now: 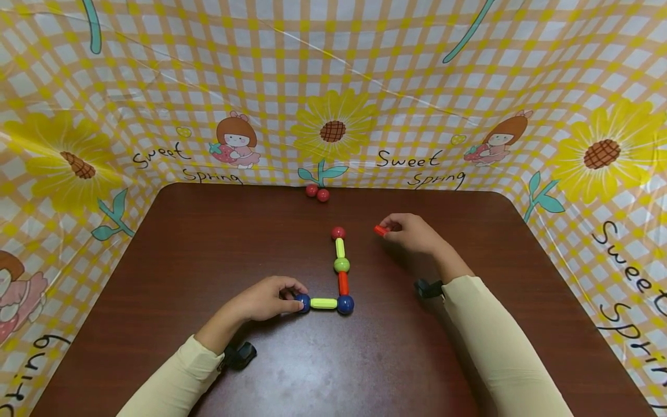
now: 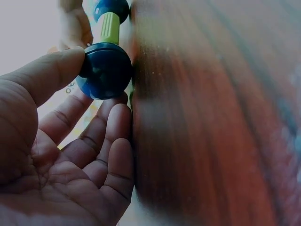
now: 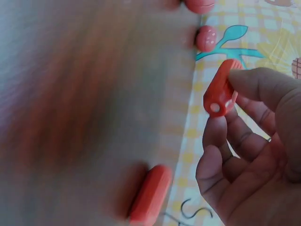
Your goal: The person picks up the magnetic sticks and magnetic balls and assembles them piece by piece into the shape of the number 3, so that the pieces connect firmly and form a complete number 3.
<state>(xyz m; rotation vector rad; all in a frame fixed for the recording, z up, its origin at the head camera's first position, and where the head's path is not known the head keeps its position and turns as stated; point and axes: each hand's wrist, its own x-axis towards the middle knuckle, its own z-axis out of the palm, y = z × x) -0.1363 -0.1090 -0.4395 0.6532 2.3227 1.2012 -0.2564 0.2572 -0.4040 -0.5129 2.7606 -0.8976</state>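
An L-shaped chain of sticks and balls lies on the table. My left hand [image 1: 268,298] pinches the blue ball [image 2: 106,70] at its left end, thumb on one side and fingertips on the other. From there a yellow-green stick [image 1: 323,303] leads to a second blue ball [image 1: 345,304]. A red stick [image 1: 343,283], a green ball [image 1: 341,265], another yellow-green stick [image 1: 340,248] and a red ball [image 1: 338,233] run away from that corner. To the right of the far end, my right hand [image 1: 411,233] holds a loose red stick [image 3: 222,89] between thumb and fingers.
Two red balls [image 1: 323,195] sit at the table's back edge, against the checkered cloth [image 1: 333,69] that hangs around three sides. Another red stick [image 3: 151,195] appears low in the right wrist view; in the head view I cannot make it out. The brown table [image 1: 234,231] is glossy.
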